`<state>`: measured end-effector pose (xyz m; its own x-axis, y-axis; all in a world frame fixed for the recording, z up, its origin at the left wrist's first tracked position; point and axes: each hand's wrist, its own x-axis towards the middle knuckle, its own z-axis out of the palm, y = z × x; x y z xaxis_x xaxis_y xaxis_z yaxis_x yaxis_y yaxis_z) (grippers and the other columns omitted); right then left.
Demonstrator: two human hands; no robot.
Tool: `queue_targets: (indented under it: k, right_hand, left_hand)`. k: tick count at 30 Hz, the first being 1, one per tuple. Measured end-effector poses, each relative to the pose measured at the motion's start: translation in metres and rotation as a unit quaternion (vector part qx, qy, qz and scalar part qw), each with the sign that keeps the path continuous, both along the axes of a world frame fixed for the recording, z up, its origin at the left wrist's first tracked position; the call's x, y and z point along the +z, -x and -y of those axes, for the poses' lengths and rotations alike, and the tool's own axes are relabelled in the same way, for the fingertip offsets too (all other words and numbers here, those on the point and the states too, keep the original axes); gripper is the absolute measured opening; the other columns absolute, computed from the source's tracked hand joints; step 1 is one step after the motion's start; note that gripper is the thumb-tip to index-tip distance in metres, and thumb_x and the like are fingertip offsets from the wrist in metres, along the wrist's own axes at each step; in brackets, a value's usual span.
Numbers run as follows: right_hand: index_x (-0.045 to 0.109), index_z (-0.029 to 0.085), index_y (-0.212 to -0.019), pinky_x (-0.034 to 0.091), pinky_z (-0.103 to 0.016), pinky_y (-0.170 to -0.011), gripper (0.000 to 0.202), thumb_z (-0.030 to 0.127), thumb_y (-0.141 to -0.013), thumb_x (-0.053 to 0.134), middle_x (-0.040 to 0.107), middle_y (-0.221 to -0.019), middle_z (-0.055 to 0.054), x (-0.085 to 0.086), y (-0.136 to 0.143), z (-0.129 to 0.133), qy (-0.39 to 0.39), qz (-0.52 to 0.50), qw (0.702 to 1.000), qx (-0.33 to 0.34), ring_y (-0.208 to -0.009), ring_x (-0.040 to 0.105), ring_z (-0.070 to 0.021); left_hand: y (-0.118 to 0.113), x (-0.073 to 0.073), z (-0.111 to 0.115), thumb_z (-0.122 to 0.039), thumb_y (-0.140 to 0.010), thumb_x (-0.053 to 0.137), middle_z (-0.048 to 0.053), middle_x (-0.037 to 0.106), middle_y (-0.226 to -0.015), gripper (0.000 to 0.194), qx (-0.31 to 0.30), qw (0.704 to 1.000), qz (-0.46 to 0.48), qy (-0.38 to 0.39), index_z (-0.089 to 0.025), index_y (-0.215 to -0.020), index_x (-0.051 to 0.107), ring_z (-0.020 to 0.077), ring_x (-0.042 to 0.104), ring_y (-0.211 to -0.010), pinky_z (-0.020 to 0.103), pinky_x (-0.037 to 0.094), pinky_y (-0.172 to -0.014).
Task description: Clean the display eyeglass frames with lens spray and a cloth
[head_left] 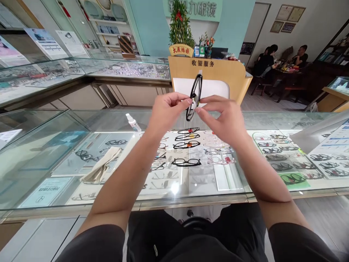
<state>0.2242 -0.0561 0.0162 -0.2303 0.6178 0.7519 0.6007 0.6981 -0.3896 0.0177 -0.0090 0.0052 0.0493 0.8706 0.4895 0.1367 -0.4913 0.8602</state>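
Left hand and right hand pinch black-rimmed eyeglasses from opposite sides, frame tilted near upright above clear glass surface; fingertip grip probably steadies it. Below hands: column of dark-framed eyeglasses, spaced apart, likely for easy picking. White plastic spray bottle left of left hand.

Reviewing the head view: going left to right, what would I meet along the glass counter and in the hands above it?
Pale green notice card → beige cloth → white spray bottle → left hand → held black-framed eyeglasses → right hand → green sheet under a dark-framed pair of eyeglasses.
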Motion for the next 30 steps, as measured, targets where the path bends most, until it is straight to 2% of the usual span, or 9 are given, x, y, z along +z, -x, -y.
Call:
queue_targets:
  k: [3,5,9,11,13,15,21,26,30]
  right_hand:
    - [0.061,0.022,-0.060,0.047,-0.032,-0.068,0.046,0.031,-0.103,0.073,0.062,-0.059,0.001,0.013,-0.012,0.004,0.010,-0.002,1.000,-0.022,-0.061,0.058,-0.0139]
    - [0.048,0.023,-0.057,0.037,-0.032,-0.062,0.053,0.029,-0.102,0.075,0.044,-0.053,0.005,0.019,-0.018,0.006,0.011,-0.016,0.999,-0.033,-0.056,0.041,-0.0113]
    - [0.038,0.024,-0.059,0.023,-0.035,-0.060,0.055,0.022,-0.099,0.075,0.030,-0.056,0.007,0.026,-0.022,0.010,0.008,-0.031,0.999,-0.032,-0.058,0.025,-0.0113]
    - [0.037,0.023,-0.058,0.021,-0.036,-0.061,0.056,0.020,-0.098,0.076,0.027,-0.057,0.007,0.026,-0.021,0.012,0.011,-0.020,0.999,-0.028,-0.059,0.022,-0.0112]
    - [0.037,0.023,-0.058,0.020,-0.037,-0.062,0.056,0.018,-0.098,0.077,0.026,-0.057,0.007,0.027,-0.020,0.013,0.009,-0.011,1.000,-0.022,-0.060,0.022,-0.0110]
    - [0.037,0.022,-0.058,0.020,-0.037,-0.063,0.056,0.015,-0.098,0.076,0.026,-0.057,0.007,0.027,-0.019,0.014,0.003,-0.007,1.000,-0.017,-0.060,0.021,-0.0110]
    - [0.033,0.024,-0.061,0.023,-0.037,-0.063,0.061,0.026,-0.101,0.079,0.024,-0.059,0.007,0.028,-0.018,0.015,0.008,0.011,1.000,-0.028,-0.062,0.021,-0.0122]
    - [0.028,0.024,-0.061,0.023,-0.036,-0.063,0.062,0.030,-0.104,0.073,0.022,-0.059,0.006,0.028,-0.013,0.018,0.014,0.038,0.999,-0.027,-0.062,0.020,-0.0124]
    - [0.024,0.024,-0.063,0.024,-0.034,-0.063,0.063,0.033,-0.104,0.071,0.020,-0.061,0.005,0.029,-0.010,0.021,0.042,0.060,0.996,-0.042,-0.063,0.021,-0.0128]
  left_hand:
    - [0.011,0.006,0.000,-0.040,-0.085,0.086,-0.002,0.046,-0.060,0.019,-0.018,0.990,-0.137,0.032,-0.021,-0.087,0.086,0.0105,0.031,-0.055,0.031,0.022,-0.057]
    - [0.014,0.008,-0.001,-0.039,-0.084,0.083,-0.002,0.046,-0.059,0.017,-0.036,0.964,-0.255,0.065,-0.022,-0.086,0.087,0.0114,0.034,-0.054,0.031,0.024,-0.058]
    - [0.008,0.002,-0.003,-0.038,-0.078,0.083,0.002,0.070,-0.071,0.012,-0.082,0.848,-0.502,0.151,-0.027,-0.081,0.088,0.0180,0.056,-0.063,0.034,0.033,-0.062]
    - [0.001,-0.003,-0.003,-0.038,-0.076,0.083,0.004,0.079,-0.083,0.010,-0.100,0.785,-0.582,0.186,-0.029,-0.079,0.088,0.0223,0.065,-0.073,0.035,0.038,-0.067]
    - [-0.006,-0.011,-0.005,-0.037,-0.074,0.084,0.004,0.083,-0.088,0.009,-0.120,0.746,-0.621,0.209,-0.031,-0.079,0.089,0.0254,0.069,-0.080,0.035,0.040,-0.071]
    - [-0.012,-0.021,-0.007,-0.033,-0.070,0.086,0.004,0.083,-0.085,0.007,-0.120,0.735,-0.631,0.217,-0.031,-0.076,0.089,0.0270,0.071,-0.080,0.035,0.041,-0.073]
    - [-0.018,-0.048,-0.016,-0.023,-0.061,0.093,0.006,0.081,-0.074,0.010,-0.110,0.744,-0.624,0.210,-0.029,-0.062,0.085,0.0284,0.066,-0.069,0.039,0.040,-0.071]
    - [-0.023,-0.052,-0.017,-0.024,-0.063,0.093,0.007,0.083,-0.077,0.010,-0.132,0.715,-0.650,0.222,-0.030,-0.062,0.085,0.0290,0.067,-0.073,0.038,0.041,-0.073]
    - [-0.027,-0.051,-0.014,-0.021,-0.063,0.091,0.006,0.085,-0.082,0.011,-0.133,0.713,-0.650,0.228,-0.029,-0.061,0.083,0.0275,0.066,-0.072,0.038,0.041,-0.073]
